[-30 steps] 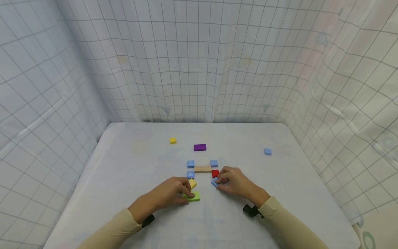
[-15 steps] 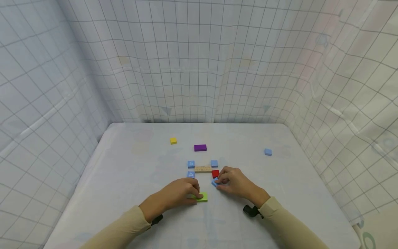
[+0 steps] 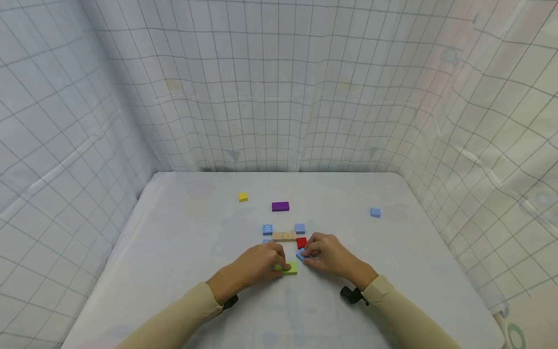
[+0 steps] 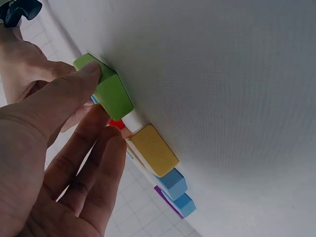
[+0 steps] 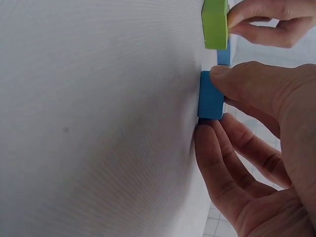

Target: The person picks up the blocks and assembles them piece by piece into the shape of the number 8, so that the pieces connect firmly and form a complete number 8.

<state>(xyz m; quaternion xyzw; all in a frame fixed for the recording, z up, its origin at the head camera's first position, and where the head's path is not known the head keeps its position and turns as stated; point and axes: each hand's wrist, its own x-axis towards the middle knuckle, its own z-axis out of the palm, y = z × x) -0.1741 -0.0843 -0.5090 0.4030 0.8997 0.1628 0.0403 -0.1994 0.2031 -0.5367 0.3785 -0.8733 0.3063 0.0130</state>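
My left hand point(image 3: 257, 265) pinches a long green block point(image 3: 291, 268) between thumb and fingers; the left wrist view shows the thumb on its near side. To the right, my right hand point(image 3: 331, 257) pinches a small blue block point(image 5: 211, 96), turned at an angle in the head view. Just beyond that block lies a red block point(image 3: 301, 243), at the right end of a wooden strip point(image 3: 284, 236). A yellow block point(image 4: 154, 151) sits past the left fingers in the left wrist view; the left hand hides it from the head camera.
A blue block marked 5 point(image 3: 267, 230) and a plain blue block point(image 3: 300, 228) stand beyond the strip's ends. Farther back are a purple block point(image 3: 280, 206), a small yellow block point(image 3: 242, 197) and another blue block point(image 3: 375, 212). Gridded curtains point(image 3: 279, 97) enclose the table.
My left hand has carried the green block to the right and, lastly, slightly away from me, covering the nearer yellow block. The right hand has stayed in place on its blue block.
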